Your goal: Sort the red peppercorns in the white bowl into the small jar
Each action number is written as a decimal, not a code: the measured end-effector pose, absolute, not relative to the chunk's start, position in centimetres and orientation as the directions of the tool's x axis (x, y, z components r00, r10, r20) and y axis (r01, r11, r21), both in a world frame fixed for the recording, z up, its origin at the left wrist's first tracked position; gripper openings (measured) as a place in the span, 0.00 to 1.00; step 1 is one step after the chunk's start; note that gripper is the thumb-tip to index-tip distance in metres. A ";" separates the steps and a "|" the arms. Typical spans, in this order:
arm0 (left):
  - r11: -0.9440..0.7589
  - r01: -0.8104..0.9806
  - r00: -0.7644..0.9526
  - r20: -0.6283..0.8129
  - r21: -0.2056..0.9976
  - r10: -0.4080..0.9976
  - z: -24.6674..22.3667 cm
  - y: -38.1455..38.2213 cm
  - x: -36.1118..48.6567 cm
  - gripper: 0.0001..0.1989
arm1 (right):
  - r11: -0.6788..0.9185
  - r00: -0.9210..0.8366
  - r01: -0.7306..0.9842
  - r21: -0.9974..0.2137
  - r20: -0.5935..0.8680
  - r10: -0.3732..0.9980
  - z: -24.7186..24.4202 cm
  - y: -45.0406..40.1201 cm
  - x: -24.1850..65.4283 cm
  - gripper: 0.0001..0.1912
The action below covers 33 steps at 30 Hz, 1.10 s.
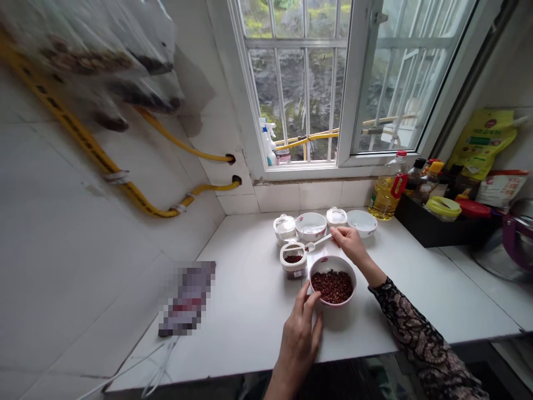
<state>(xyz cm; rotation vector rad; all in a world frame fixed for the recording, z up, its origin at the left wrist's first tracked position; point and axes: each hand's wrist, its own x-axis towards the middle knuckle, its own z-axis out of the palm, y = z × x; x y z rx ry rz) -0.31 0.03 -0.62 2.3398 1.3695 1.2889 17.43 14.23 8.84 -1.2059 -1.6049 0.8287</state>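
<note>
My right hand [346, 243] pinches the handle of a small white spoon [321, 241]. The spoon's head, with a few dark red bits in it, is at the mouth of a clear jar [293, 266] with a white rim. Dark red peppercorn-like pieces lie inside that jar. Just right of it stands a white bowl [353, 268], well filled with the same dark red pieces [332, 286]. Fingers of my left hand [302, 328] hold the bowl at its left and near rim, and the thumb is lower down, beside it.
Behind are two lidded jars [285, 229] [336, 216], a white bowl with a spoon [311, 234] and another bowl [361, 221]. Right: an oil bottle [385, 191], a black box [416, 225] of condiments, a metal pot [499, 250]. Left: a blurred packet [187, 300] and cable [160, 361].
</note>
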 end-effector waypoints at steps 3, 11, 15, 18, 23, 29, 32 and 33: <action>-0.575 0.652 0.217 0.604 0.495 0.767 -0.4 0.1 -0.3 0.20 | 0.524 0.009 0.451 -0.723 0.591 0.807 9.4 13.0 15.5 0.23; -0.578 0.645 0.215 0.607 0.499 0.765 -0.2 0.0 -0.3 0.20 | 0.730 -0.374 0.668 -0.142 0.785 0.494 9.9 11.7 14.2 0.20; -0.573 0.649 0.217 0.600 0.501 0.770 -0.5 0.0 -0.3 0.20 | 0.616 -0.179 0.671 -0.412 0.717 0.674 10.3 12.7 17.5 0.22; -0.564 0.647 0.201 0.599 0.513 0.775 -0.7 0.0 -0.4 0.20 | 0.536 -0.273 0.644 -0.546 0.490 0.828 9.9 13.5 19.7 0.24; -0.566 0.642 0.215 0.587 0.517 0.781 -0.4 0.0 -0.4 0.19 | 0.532 -0.394 0.687 -0.495 0.362 0.845 8.7 13.7 19.6 0.22; -0.565 0.642 0.216 0.584 0.519 0.782 -0.2 -0.1 -0.4 0.20 | 0.454 -0.387 0.631 -0.629 0.251 0.887 8.5 13.5 18.8 0.20; -0.568 0.639 0.218 0.586 0.519 0.780 -0.3 0.0 -0.4 0.20 | 0.384 -0.348 0.596 -0.705 0.203 0.915 8.5 13.8 19.3 0.20; -0.569 0.636 0.218 0.586 0.521 0.781 -0.4 0.0 -0.4 0.20 | 0.372 -0.343 0.592 -0.715 0.194 0.919 8.4 13.9 19.4 0.20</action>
